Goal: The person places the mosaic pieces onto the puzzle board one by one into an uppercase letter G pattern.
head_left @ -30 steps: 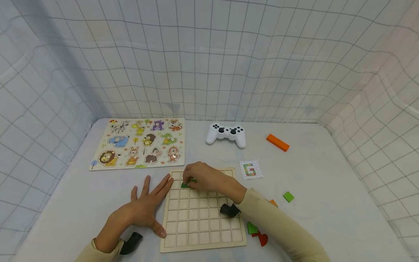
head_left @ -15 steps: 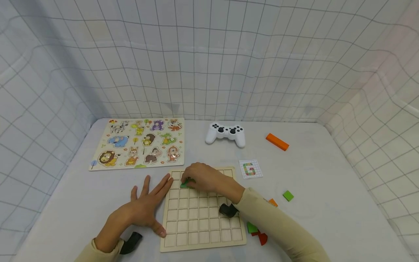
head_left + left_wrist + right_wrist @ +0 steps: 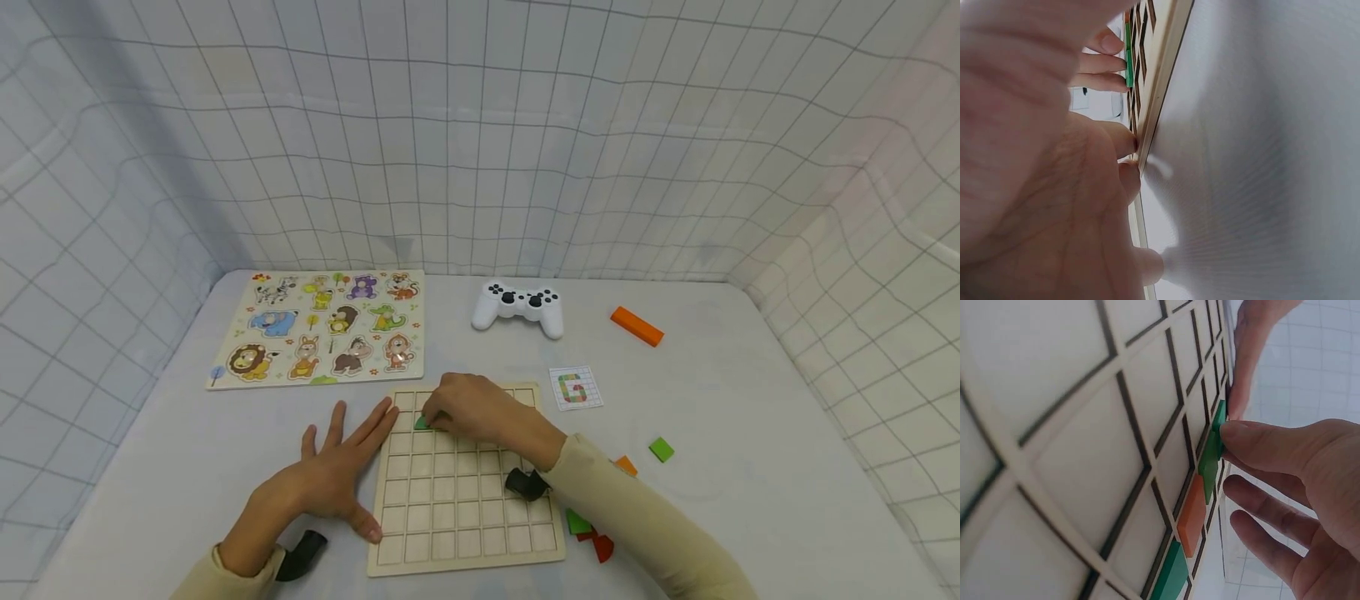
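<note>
My right hand (image 3: 472, 408) is over the upper left of a wooden grid board (image 3: 453, 565), pinching a green tile (image 3: 422, 422) with a curved edge at a cell there. The right wrist view shows the thumb against this green tile (image 3: 1220, 419). Beside it a row of tiles sits in the grid: a green tile (image 3: 1208, 465), an orange tile (image 3: 1192, 515) and a darker green tile (image 3: 1170, 575). In the head view the hand hides most of that row. My left hand (image 3: 330, 479) has its fingers spread, with fingertips and thumb resting along the board's left edge.
Right of the board lie a pattern card (image 3: 576, 388), a lone green square (image 3: 662, 450), an orange tile (image 3: 626, 465), and green (image 3: 578, 522) and red pieces (image 3: 603, 547) beside my right sleeve. Behind are an animal puzzle (image 3: 318, 329), a game controller (image 3: 519, 307) and an orange bar (image 3: 637, 326).
My right hand shifts very slightly to the right at the same cell, still at the green tile. The left hand stays in place on the board's edge.
</note>
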A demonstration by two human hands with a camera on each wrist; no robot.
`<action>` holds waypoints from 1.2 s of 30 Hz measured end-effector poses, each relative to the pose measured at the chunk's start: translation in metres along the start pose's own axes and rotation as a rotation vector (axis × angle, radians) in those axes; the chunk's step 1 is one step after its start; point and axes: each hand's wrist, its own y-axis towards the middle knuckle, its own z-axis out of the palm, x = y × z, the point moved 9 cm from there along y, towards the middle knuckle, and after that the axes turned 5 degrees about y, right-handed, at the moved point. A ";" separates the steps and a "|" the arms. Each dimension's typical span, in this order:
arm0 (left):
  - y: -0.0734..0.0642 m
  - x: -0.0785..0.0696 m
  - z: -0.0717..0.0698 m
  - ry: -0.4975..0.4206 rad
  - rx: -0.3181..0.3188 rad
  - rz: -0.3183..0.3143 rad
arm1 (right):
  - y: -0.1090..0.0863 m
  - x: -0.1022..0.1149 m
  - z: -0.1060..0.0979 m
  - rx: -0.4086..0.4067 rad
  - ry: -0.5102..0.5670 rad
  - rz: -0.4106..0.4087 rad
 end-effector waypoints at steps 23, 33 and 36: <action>0.001 0.001 0.001 0.034 -0.012 -0.022 | -0.082 -0.037 -0.034 -0.107 0.224 0.113; 0.002 0.001 0.001 0.033 -0.027 -0.007 | -0.137 -0.065 -0.042 -0.159 0.215 0.226; 0.002 0.001 0.001 0.037 -0.025 -0.006 | -0.153 -0.072 -0.039 -0.159 0.235 0.248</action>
